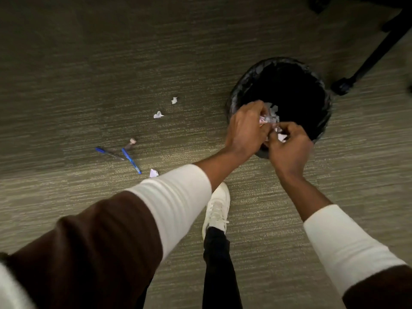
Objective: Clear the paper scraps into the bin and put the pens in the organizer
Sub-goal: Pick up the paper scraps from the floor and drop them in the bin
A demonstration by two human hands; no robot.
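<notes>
A round black bin (242,85) lined with a black bag stands on the carpet. Both hands hover over its near rim. My left hand (244,128) grips a wad of crumpled paper scraps (270,117). My right hand (289,148) pinches small white scraps (281,137) beside it. On the floor to the left lie loose scraps (158,115) (174,100) (153,173) and a brownish scrap (131,142). Two blue pens lie there too, one long (131,161) and one darker (109,153). No organizer is in view.
A black chair leg with a caster (342,85) stands right of the bin. My white shoe (217,206) and dark trouser leg are below the hands. Grey-green carpet covers the floor.
</notes>
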